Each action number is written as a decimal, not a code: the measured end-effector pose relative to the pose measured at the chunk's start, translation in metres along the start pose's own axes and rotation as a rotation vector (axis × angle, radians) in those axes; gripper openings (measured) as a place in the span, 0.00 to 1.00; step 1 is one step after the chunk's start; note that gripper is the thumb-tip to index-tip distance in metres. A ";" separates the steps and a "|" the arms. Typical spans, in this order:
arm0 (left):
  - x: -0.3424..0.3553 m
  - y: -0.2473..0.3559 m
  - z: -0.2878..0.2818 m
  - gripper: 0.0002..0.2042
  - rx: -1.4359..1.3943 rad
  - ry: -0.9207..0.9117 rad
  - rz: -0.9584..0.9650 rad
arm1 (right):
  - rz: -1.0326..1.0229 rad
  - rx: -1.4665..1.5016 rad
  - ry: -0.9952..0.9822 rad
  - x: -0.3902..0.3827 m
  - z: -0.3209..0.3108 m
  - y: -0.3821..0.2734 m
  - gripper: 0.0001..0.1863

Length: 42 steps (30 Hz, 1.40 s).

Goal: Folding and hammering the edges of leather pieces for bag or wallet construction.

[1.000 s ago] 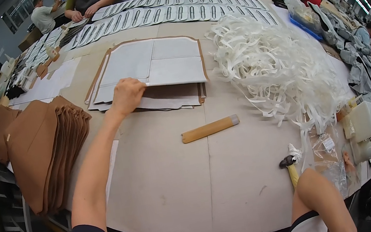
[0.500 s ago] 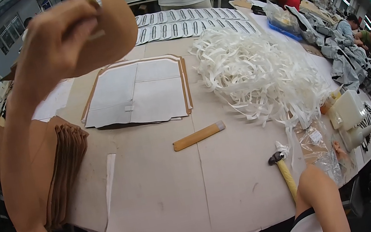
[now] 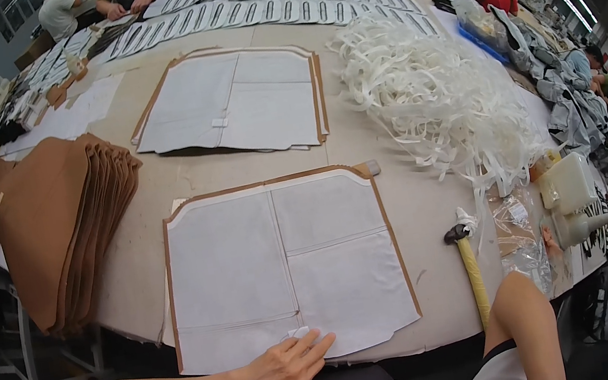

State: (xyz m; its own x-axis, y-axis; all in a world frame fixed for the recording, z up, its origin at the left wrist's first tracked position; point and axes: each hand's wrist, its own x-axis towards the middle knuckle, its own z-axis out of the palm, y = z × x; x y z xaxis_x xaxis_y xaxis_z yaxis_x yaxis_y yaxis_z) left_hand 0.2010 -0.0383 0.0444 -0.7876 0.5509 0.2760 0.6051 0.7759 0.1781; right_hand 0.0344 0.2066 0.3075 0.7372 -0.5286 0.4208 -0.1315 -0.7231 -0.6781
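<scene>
A white-lined fabric panel with brown edges (image 3: 228,268) lies flat in front of me. My left hand (image 3: 294,363) rests at its near edge, fingers stretched out beside a small white tag (image 3: 297,333). It is open and grips nothing. Of my right arm only the bent elbow (image 3: 518,307) shows, at the table's near right; my right hand is out of view. By that elbow lies a hammer with a yellow-wrapped handle (image 3: 473,282). The grey tip of a flat tool (image 3: 373,167) pokes out from under the panel's far right corner.
A stack of similar panels (image 3: 224,106) lies farther back. Folded brown pieces (image 3: 66,224) hang over the left edge. To the right are tangled white strips (image 3: 435,102), a white bottle (image 3: 567,180) and clear plastic (image 3: 519,233). Other people stand or sit around the table.
My left hand has come down from the upper left, where it held a brown piece, to the near edge. A panel now lies in front of me, covering most of the flat tool.
</scene>
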 end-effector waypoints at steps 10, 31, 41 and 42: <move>-0.037 -0.011 0.009 0.07 -0.243 -0.044 0.253 | -0.099 0.327 0.171 -0.049 -0.076 0.147 0.10; 0.034 -0.221 -0.004 0.09 -0.226 0.422 -0.664 | 0.902 -0.944 0.819 -0.177 -0.024 0.336 0.19; 0.052 -0.247 -0.021 0.06 -0.607 0.096 -0.753 | 1.116 -0.329 0.761 -0.123 -0.027 0.369 0.07; 0.051 -0.249 -0.020 0.06 -0.644 0.095 -0.746 | 1.093 -0.313 0.772 -0.123 -0.027 0.371 0.06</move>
State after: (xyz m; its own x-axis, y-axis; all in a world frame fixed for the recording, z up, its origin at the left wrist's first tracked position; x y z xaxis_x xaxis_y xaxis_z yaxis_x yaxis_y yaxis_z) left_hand 0.0122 -0.2090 0.0329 -0.9971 -0.0601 -0.0467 -0.0731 0.5836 0.8088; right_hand -0.1230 -0.0085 0.0197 -0.3763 -0.9245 0.0606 -0.6198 0.2026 -0.7582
